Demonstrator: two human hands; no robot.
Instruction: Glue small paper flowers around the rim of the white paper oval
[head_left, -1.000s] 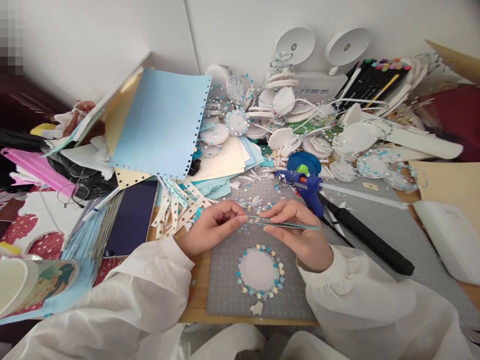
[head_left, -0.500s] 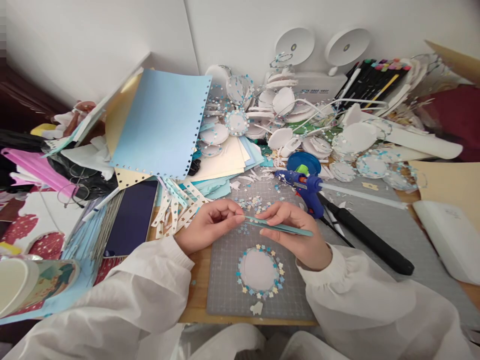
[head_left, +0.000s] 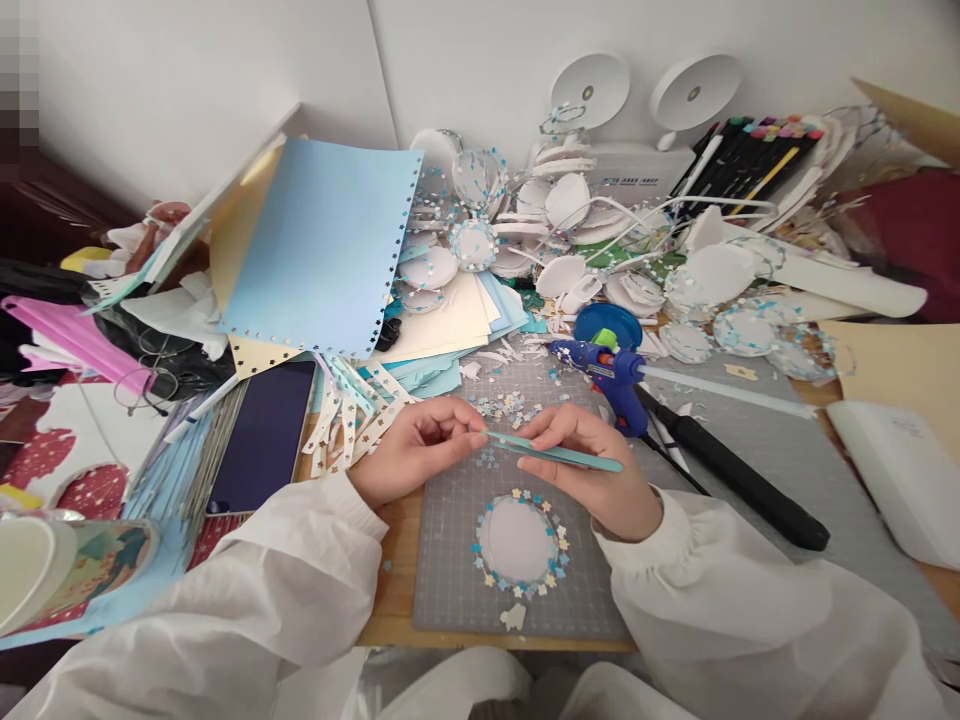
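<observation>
My right hand point(head_left: 589, 465) is closed on teal tweezers point(head_left: 574, 457), held nearly level with the tips pointing left. The fingertips of my left hand point(head_left: 435, 445) are pinched together at the tweezers' tips; what they hold, if anything, is too small to make out. Below the hands, a white disc point(head_left: 517, 540) ringed with small blue, white and cream stars lies flat on the grey cutting mat point(head_left: 450, 590). Loose small stars point(head_left: 506, 405) are scattered just beyond my fingers. A pale scrap point(head_left: 514, 616) lies below the disc.
A blue glue gun point(head_left: 607, 372) and a black-handled tool point(head_left: 750, 480) lie to the right. Star-punched paper strips point(head_left: 360, 420), a dark phone point(head_left: 262, 435) and a cup point(head_left: 45, 570) are at left. Blue paper point(head_left: 322, 240) and a pile of star-trimmed discs point(head_left: 474, 245) stand behind.
The tweezers have turned slightly between my right fingers, and their arms look closer together. Both hands have stayed almost in place.
</observation>
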